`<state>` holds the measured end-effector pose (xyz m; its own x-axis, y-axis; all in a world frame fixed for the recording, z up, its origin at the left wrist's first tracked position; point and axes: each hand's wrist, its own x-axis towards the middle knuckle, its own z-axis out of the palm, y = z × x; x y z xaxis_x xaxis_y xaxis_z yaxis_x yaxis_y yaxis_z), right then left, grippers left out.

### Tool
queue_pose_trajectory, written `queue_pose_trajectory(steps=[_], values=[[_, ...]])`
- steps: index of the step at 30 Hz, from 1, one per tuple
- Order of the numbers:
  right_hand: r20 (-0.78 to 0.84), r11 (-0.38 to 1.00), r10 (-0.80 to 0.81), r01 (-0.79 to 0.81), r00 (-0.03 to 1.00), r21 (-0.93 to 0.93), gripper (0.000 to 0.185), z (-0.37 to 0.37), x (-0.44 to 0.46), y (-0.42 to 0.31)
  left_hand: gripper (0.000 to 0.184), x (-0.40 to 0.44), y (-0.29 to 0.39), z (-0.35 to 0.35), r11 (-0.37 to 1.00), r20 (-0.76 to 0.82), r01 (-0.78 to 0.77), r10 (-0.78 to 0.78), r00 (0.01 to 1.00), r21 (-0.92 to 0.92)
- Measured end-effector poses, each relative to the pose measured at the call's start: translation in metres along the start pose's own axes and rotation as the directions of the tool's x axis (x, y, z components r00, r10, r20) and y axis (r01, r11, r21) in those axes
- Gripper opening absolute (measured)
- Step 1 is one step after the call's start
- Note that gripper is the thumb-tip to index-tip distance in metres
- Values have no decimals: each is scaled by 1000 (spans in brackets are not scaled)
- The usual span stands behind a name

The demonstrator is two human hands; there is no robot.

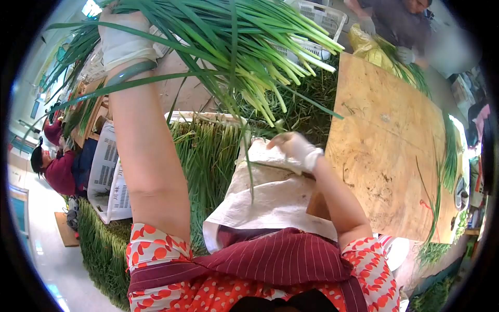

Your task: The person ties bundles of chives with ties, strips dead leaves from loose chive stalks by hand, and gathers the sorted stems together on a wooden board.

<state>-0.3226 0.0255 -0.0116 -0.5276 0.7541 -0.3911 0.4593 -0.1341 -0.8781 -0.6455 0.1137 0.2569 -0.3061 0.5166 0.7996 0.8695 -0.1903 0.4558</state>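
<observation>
My left hand, in a white glove with a green bangle at the wrist, is raised at the upper left and wrapped round a large bunch of garlic chives. The bunch spreads to the right, its pale stem ends pointing right and down. Loose leaves hang from it across my forearm. Below the stem ends is my gloved right hand, fingers curled in a pinch beside a small greenish scrap; what they grip is unclear. A white cloth covers my lap beneath it.
A wooden board stands to the right, chives along its far edge. Upright chives fill a crate at my left. White crates stand further left. Trimmings lie ahead. A person handles chives beyond the board; others sit far left.
</observation>
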Motion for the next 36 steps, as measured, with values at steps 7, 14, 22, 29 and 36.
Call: queue_pose_trajectory(steps=[7, 14, 22, 29, 36], values=[[-448, 560, -398, 599, 801, 572, 51, -49, -61, -58, 46, -11, 8, -5, 997, -64, -6, 11, 998, 74], [-435, 215, -309, 507, 846, 835, 23, -28, -33, -104, 43, -38, 30, -13, 999, -27, 2, -1, 1000, 38], [-757, 78, -526, 908, 387, 411, 26, -86, -115, -55, 25, -34, -48, -14, 965, 87, -204, 192, 978, 166], [-604, 380, -601, 852, 523, 360, 34, -77, -79, -61, 32, -65, 0, -15, 532, 105, 299, -364, 925, -792], [-750, 592, -476, 798, 460, 114, 31, -108, -121, -81, 35, -89, -8, -11, 748, 29, 213, -251, 968, -628]])
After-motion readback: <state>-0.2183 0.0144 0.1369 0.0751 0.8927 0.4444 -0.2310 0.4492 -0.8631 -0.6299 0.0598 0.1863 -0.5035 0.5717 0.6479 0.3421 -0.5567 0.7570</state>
